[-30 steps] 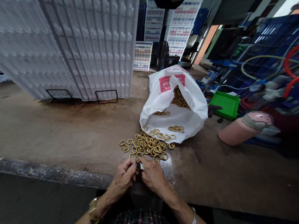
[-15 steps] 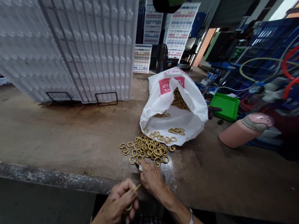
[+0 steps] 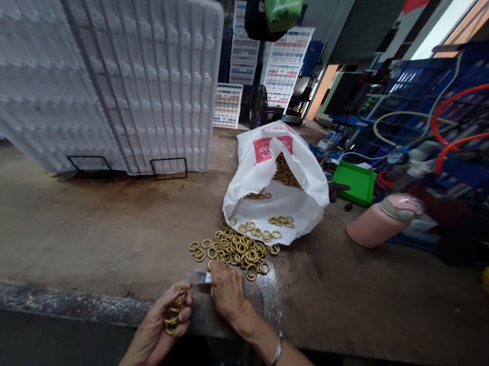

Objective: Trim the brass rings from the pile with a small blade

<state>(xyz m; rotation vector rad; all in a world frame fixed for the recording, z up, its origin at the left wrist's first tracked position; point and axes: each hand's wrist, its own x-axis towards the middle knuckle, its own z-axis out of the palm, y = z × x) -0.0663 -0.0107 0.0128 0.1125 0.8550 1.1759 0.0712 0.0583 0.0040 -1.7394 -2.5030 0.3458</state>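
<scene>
Nearest me, the person's left hand [image 3: 158, 316] curls its fingers around a small bunch of brass-coloured rings [image 3: 172, 318] at the table [image 3: 90, 236] edge. The right hand [image 3: 228, 293] is closed on a small white-and-dark tool [image 3: 204, 278], fingertips at the near rim of the ring pile [image 3: 242, 247]; whether they touch a ring I can't tell. I'd judge the step in hand to be working through the rings a few at a time; the next move calls for a steady left grip and a careful right-hand pinch, with the tool kept clear of the left fingers. Beyond, more rings lie inside the open white sack [image 3: 247, 177].
</scene>
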